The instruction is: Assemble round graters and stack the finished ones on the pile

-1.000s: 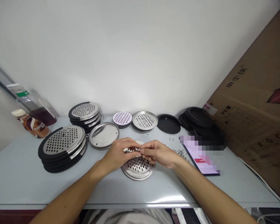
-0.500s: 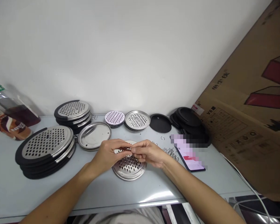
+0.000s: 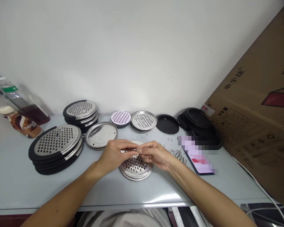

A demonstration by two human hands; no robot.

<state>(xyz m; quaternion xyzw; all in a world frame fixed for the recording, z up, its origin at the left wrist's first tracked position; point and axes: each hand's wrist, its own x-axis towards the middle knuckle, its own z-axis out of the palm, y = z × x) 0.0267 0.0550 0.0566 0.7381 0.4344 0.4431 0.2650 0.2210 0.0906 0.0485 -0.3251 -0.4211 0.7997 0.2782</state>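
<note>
Pinched between the fingertips of my left hand (image 3: 117, 154) and my right hand (image 3: 153, 154) is a small shiny metal piece (image 3: 134, 149); the fingers hide most of it, so its exact kind is unclear. Both hands are closed and meet just above a round metal grater plate (image 3: 136, 170), which lies flat on the table and is partly covered by them. To the right of my right hand lie several metal clips and rings (image 3: 178, 155) in a loose heap, with a single ring (image 3: 169, 139) behind them.
Black-rimmed grater stacks (image 3: 55, 148) (image 3: 81, 110) stand at left beside a plain metal disc (image 3: 101, 135). Behind are a lilac grater disc (image 3: 121, 118), metal grater plates (image 3: 144, 120) and black discs (image 3: 168, 124). A phone (image 3: 201, 160), cardboard box (image 3: 251, 126) and bottles (image 3: 22, 124) flank the table (image 3: 104, 192).
The camera view has turned slightly left, so everything appears shifted to the right. My hands keep the same pinch on the small metal piece over the grater plate.
</note>
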